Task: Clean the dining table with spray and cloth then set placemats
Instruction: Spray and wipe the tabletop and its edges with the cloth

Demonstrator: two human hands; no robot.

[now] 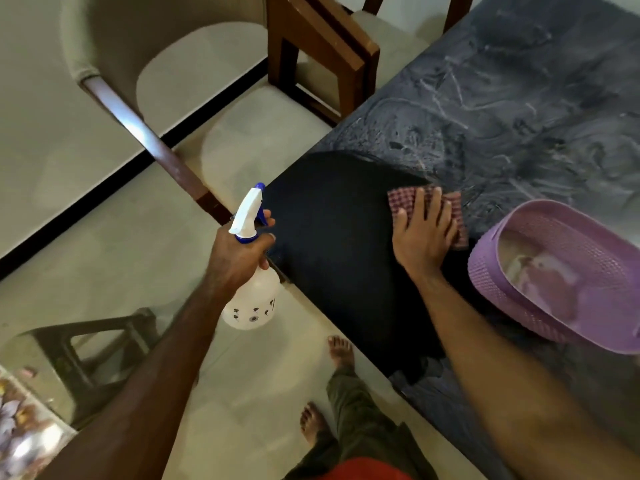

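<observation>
Right hand (424,233): at centre right of the frame, fingers straight and spread, palm pressed flat on the cloth (457,216). Cloth: red-and-white checked, flat on the bench (519,98), edges showing above and to the right of the fingers. Located at the boundary between a dark wiped patch, centre of frame, and the streaky grey film covering the bench surface toward the upper right.

Left hand (239,251): at centre of the frame, fingers curled around the neck of the spray bottle (254,299), one finger on the blue trigger. Bottle: translucent white body with small dark markings, white head, blue nozzle tip pointing toward the upper right. Held upright, off the left edge of the bench, above the floor (104,220).

Purple basket (485,271): woven-pattern plastic, oval, on the bench at the right edge of the frame, just beside the right wrist. Contents blurred, not identifiable.

Wooden chair (322,53): upper centre, pushed against the far bench edge. Second chair with pale seat (194,74): upper left. Dark plastic stool (86,348): lower left, on the floor. Bare feet (341,351) and olive trouser leg: lower centre.
</observation>
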